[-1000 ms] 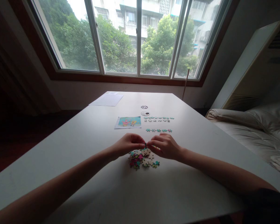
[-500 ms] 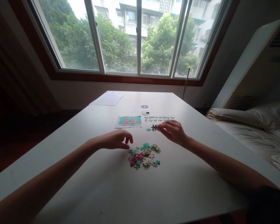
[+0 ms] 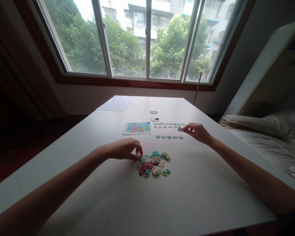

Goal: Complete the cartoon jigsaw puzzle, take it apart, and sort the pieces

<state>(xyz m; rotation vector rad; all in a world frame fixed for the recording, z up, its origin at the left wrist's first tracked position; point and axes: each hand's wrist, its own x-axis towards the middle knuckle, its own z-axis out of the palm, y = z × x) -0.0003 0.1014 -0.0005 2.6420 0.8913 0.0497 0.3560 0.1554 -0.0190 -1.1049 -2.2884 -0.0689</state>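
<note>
Between the thumb and fingertips of my right hand (image 3: pixel 196 131) is a small dark-looking puzzle piece (image 3: pixel 179 129), held near the right end of the laid-out pieces. Below it runs a row of green puzzle pieces (image 3: pixel 169 137), with a pinkish one at its right end. My left hand (image 3: pixel 127 148) rests at the upper left edge of a loose pile of puzzle pieces (image 3: pixel 154 164). Its fingers are bent, with a gap to the thumb, and nothing shows in them. The pile mixes green, pink, yellow and plain beige-backed pieces.
A colourful cartoon picture sheet (image 3: pixel 137 128) lies left of the rows. Two small round items (image 3: pixel 154 119) sit behind them, and white paper (image 3: pixel 114 104) is at the far left corner of the white table (image 3: pixel 199 186). A padded couch (image 3: pixel 263 131) stands at the right.
My right hand has moved right with the puzzle piece, uncovering the row of pieces below. My left hand stays beside the pile. The view has shifted slightly.
</note>
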